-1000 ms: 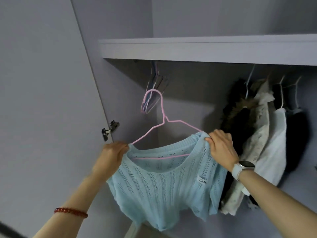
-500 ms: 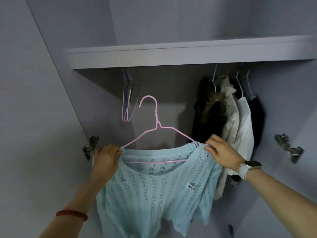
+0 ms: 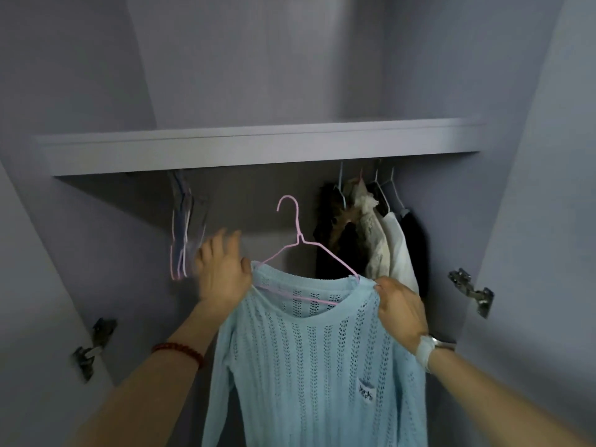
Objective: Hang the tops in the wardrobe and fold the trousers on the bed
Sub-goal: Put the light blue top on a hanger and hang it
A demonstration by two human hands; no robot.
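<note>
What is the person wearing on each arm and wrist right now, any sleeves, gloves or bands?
Both forearms are bare, with no sleeves and no gloves in view. The left wrist carries a bracelet of small round dark-red beads. The right wrist carries a watch with a white strap and a silvery case. No rings show on the left hand or the right hand.

Both forearms are bare. The left wrist wears a red bead bracelet (image 3: 179,350), the right a white-strapped watch (image 3: 432,348).
</note>
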